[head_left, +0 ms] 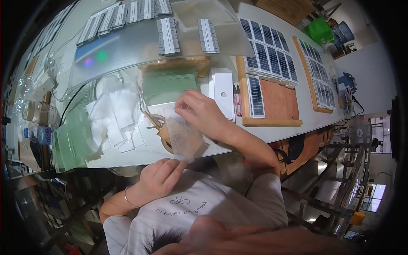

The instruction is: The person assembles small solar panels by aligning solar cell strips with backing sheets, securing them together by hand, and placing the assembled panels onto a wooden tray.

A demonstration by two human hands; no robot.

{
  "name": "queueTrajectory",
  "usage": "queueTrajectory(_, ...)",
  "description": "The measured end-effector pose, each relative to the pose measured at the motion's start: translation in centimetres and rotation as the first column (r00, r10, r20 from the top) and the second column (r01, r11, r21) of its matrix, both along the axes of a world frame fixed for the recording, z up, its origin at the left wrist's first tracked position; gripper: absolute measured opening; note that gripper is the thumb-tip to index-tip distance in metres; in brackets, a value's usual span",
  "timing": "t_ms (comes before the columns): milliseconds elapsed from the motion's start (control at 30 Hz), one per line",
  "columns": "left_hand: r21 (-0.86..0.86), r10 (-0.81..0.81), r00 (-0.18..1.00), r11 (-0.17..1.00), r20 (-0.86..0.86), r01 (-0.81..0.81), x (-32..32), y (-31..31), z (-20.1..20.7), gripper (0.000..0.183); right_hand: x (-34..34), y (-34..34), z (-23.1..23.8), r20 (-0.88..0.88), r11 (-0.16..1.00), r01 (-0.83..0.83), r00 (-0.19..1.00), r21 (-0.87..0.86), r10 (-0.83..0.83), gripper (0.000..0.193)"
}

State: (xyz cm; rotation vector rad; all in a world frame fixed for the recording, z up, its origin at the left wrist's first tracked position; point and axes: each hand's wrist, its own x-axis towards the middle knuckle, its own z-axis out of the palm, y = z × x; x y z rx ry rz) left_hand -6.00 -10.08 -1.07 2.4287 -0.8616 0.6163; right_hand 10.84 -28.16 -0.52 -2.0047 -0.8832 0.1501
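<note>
1. The near corner of a translucent mesh sheet (183, 137) is pinched by the left hand (159, 176), fingers pressed together at the table edge; a thin bracelet (127, 198) is worn on that wrist.
2. The mesh sheet is held stretched between both hands, lying just over the table's (140, 155) near edge, above a brown tape roll (162, 132) partly hidden beneath it.
3. The far end of the sheet is gripped by the right hand (199, 111), fingers curled and pinching its top edge.
4. Left of the sheet, loose white paper pieces (114, 119) are scattered, with a green stack (70, 142) further left at the table edge.
5. Just beyond the sheet, a second green stack (168, 85) is laid flat.
6. Right of the right hand, a white box (223, 91) and small pink-handled snips (237, 100) are seen.
7. Further right of the sheet, a wooden board (276, 104) carries blue solar cell panels (267, 49).
8. Far beyond the sheet, a frosted plastic panel (140, 46) is covered with rows of grey strips (168, 36).
</note>
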Motion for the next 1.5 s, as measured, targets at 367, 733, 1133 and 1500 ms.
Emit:
queueTrajectory(367,-0.017,-0.034,0.985,0.999,0.168,0.037,0.3,0.4,-1.5,0.037,-0.5,-0.7,0.6,0.04,0.998,0.044,0.998,-0.045,-0.042,0.017)
queueTrajectory(733,-0.156,-0.104,0.993,0.981,0.055,0.111,1.0,0.7,-1.4,0.034,21.9,-3.9,5.6,0.571,0.962,0.223,0.815,-0.155,-0.097,0.057)
queueTrajectory(1133,-0.172,-0.013,0.993,0.985,0.116,0.032,-0.4,1.6,-0.1,0.032,21.1,-3.3,11.5,0.198,0.994,0.034,0.979,0.101,-0.054,0.035)
queueTrajectory(1500,-0.137,-0.102,0.961,0.981,0.257,0.141,-0.4,1.4,-1.4,0.03,-1.2,-0.2,4.5,-0.263,0.991,-0.129,0.955,0.044,0.136,0.033)
